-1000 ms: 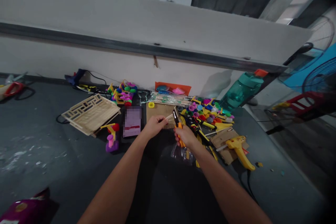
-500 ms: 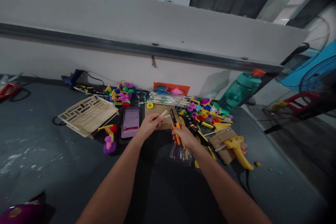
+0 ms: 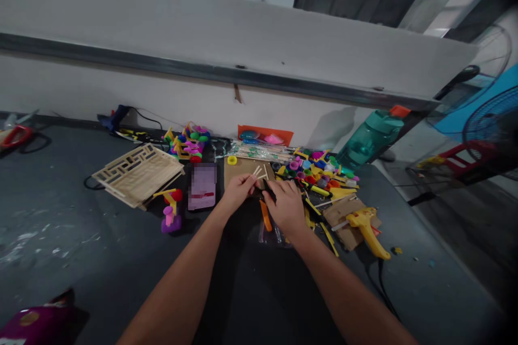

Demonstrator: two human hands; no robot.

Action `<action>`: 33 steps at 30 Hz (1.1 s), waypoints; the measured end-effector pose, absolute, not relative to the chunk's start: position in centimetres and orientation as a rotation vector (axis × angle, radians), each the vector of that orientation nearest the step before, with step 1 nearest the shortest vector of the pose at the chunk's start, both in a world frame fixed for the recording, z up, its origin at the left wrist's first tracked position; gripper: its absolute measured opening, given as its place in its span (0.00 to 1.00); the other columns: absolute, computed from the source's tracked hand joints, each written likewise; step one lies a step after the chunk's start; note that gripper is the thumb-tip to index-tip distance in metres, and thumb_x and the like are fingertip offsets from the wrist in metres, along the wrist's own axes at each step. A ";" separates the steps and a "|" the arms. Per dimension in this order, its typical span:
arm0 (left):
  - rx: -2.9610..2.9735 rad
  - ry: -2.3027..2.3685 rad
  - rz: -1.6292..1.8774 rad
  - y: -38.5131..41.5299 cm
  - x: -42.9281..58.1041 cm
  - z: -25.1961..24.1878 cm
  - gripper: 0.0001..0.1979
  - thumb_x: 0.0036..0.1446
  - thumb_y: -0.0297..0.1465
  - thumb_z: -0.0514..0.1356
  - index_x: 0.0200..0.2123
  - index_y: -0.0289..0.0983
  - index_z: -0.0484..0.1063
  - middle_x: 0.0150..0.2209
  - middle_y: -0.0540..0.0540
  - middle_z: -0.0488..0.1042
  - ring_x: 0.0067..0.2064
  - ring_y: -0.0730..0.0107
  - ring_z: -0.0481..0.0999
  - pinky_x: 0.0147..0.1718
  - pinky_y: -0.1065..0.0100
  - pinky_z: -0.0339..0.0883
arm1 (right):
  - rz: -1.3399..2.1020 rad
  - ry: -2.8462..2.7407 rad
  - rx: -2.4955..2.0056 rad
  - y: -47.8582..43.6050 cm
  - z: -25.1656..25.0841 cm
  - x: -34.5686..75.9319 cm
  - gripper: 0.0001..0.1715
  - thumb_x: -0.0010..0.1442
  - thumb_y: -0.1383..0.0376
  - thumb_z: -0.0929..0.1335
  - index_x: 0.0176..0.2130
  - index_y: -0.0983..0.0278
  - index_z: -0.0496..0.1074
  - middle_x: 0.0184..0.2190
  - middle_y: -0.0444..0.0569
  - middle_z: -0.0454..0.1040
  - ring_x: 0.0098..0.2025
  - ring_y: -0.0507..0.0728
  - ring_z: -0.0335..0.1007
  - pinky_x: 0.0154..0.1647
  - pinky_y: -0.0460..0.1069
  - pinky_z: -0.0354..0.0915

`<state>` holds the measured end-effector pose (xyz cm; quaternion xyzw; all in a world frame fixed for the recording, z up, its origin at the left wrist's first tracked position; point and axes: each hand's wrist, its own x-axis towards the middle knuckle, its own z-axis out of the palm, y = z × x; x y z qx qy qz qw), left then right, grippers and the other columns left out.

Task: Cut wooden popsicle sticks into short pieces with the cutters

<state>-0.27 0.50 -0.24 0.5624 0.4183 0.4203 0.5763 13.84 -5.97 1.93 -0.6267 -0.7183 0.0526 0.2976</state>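
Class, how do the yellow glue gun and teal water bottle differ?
The yellow glue gun is opaque, the teal water bottle see-through. The glue gun rests on cardboard, the water bottle further back by the wall. The glue gun trails a black cord, the water bottle none. Both sit right of the coloured craft pieces.

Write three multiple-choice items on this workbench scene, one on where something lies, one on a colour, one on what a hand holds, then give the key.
1. Where is the yellow glue gun?
A. Right of the hands, on a piece of cardboard
B. Beside the wooden lattice
C. Under the left hand

2. What colour is the handle of the pliers by the right hand?
A. Blue
B. Green
C. Orange

3. What does the left hand hold?
A. Thin wooden sticks
B. The teal water bottle
C. Nothing

1: A, its front end lies on the cardboard.
2: C, orange shows below the right hand.
3: A, stick ends poke out past the fingers.
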 end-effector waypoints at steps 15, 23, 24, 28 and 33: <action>1.398 0.814 0.716 -0.4 -0.5 0.5 0.18 0.52 0.42 0.54 0.24 0.32 0.69 0.16 0.53 0.63 0.17 0.82 0.58 0.15 0.77 0.49 | 1.204 -1.019 -1.182 -5.1 1.0 12.8 0.15 0.50 0.54 0.66 0.28 0.64 0.71 0.24 0.44 0.66 0.25 0.49 0.60 0.25 0.43 0.57; 1.397 0.759 0.602 -0.8 -0.6 1.0 0.17 0.52 0.41 0.54 0.26 0.31 0.70 0.16 0.52 0.63 0.17 0.82 0.59 0.16 0.77 0.50 | 1.284 -0.826 -1.068 -4.9 1.2 12.6 0.11 0.45 0.59 0.69 0.27 0.65 0.73 0.22 0.43 0.66 0.24 0.49 0.60 0.27 0.45 0.60; 1.376 0.747 0.606 -0.8 -0.6 1.0 0.17 0.52 0.41 0.54 0.25 0.31 0.70 0.17 0.52 0.63 0.18 0.81 0.59 0.16 0.77 0.51 | 1.270 -0.818 -1.077 -4.9 1.2 12.6 0.11 0.45 0.59 0.69 0.26 0.65 0.72 0.22 0.43 0.67 0.24 0.49 0.60 0.27 0.45 0.60; 1.315 0.714 0.604 -0.9 -0.7 0.9 0.17 0.51 0.42 0.55 0.26 0.32 0.68 0.19 0.51 0.64 0.19 0.81 0.60 0.16 0.76 0.50 | 1.229 -0.811 -1.123 -4.8 1.0 12.8 0.12 0.45 0.58 0.69 0.26 0.65 0.72 0.23 0.45 0.68 0.25 0.49 0.61 0.28 0.45 0.61; 1.414 0.758 0.590 -0.7 -0.6 0.9 0.19 0.50 0.44 0.56 0.27 0.32 0.70 0.16 0.53 0.61 0.17 0.82 0.56 0.16 0.76 0.48 | 1.223 -0.865 -1.141 -4.8 0.8 12.8 0.14 0.45 0.57 0.69 0.28 0.65 0.73 0.22 0.44 0.67 0.24 0.49 0.60 0.27 0.45 0.61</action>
